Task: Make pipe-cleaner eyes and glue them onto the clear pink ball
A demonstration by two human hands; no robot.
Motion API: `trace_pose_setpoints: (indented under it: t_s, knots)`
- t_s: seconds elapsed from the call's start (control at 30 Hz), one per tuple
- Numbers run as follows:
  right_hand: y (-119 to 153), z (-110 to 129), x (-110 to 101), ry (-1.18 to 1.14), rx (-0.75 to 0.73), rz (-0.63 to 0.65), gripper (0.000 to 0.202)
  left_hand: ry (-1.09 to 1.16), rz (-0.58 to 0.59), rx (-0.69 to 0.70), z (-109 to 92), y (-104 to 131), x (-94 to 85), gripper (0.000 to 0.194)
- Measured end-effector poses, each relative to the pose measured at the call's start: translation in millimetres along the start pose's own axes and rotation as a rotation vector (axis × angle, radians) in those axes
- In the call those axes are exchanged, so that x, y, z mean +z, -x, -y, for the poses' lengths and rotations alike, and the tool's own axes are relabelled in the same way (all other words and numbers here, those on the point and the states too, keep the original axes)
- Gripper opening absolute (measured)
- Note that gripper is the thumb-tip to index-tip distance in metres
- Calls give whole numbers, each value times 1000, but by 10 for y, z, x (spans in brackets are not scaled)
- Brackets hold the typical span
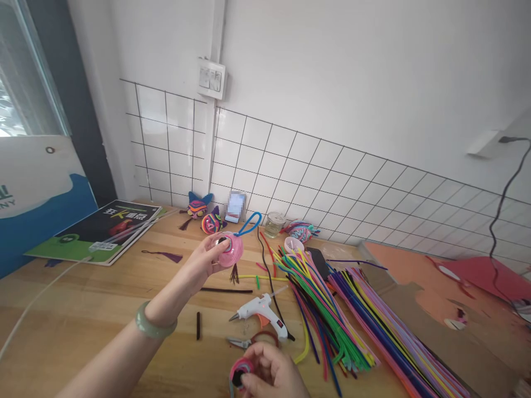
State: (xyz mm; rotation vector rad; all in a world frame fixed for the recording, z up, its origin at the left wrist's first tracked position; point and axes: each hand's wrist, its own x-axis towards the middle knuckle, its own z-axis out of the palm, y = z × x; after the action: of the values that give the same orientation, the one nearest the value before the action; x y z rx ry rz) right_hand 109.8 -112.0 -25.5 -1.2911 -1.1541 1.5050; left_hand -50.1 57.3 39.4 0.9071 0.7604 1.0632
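Your left hand (208, 256) pinches a pink ornament (233, 254); your right hand (271, 369) pinches a pink disc (240, 366).
From the glue gun (261, 310), the ornament sits at eleven o'clock, the disc around seven.

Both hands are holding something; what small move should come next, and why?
With the right hand, perhaps bring the pink coil up to the pink round piece in the left hand to compare them: both are already held, they are apart, and the white glue gun lies untouched on the table.
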Motion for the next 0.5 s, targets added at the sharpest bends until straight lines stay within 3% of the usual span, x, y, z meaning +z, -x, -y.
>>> trace_pose_setpoints:
  t_s: [0.27,0.5]
  knots:
    - [-19,-7,-38,24,15,26,25,-5,-33,21,-78,14,-20,54]
    - [46,371,-252,106,-128,-169,28,-43,22,30,-94,114,50,54]
